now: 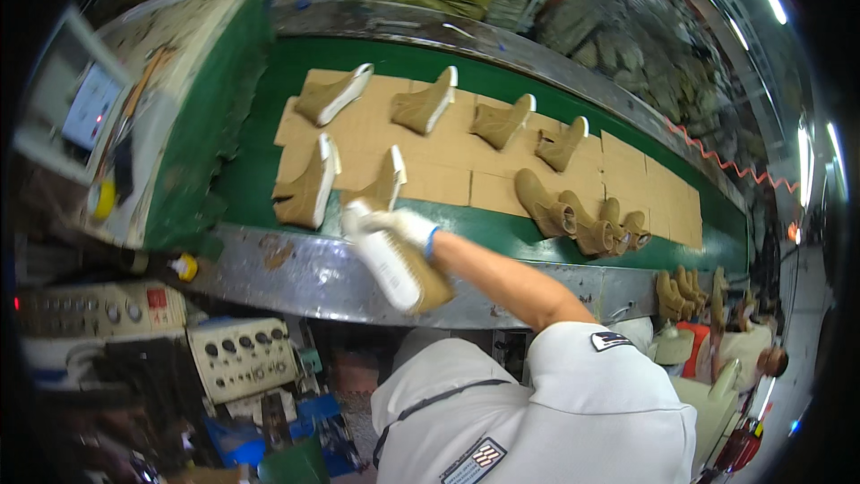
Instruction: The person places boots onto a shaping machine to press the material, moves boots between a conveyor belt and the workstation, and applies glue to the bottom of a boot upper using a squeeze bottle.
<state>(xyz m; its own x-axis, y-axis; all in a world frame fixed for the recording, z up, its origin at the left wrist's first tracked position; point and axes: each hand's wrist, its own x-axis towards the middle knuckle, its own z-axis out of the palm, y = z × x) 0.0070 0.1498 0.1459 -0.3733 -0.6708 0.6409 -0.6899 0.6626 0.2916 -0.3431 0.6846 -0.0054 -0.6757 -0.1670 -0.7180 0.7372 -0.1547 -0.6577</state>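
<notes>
My right hand point(411, 227), in a white glove with a blue cuff, is closed around one end of a tan boot point(436, 284). Its white sole point(392, 269) faces up toward me, and the boot hangs over the metal edge of the bench. Just beyond my hand another tan boot point(380, 186) with a white sole lies on the cardboard point(430, 181). To its left is a similar boot point(305, 192). No part of my left hand shows.
Several white-soled boots point(425, 106) lie along the far cardboard row. More tan boots point(587, 220) cluster at the right. A machine housing point(193, 108) bounds the bench on the left; control panels point(242, 358) stand in front. Another person point(743, 350) is at the far right.
</notes>
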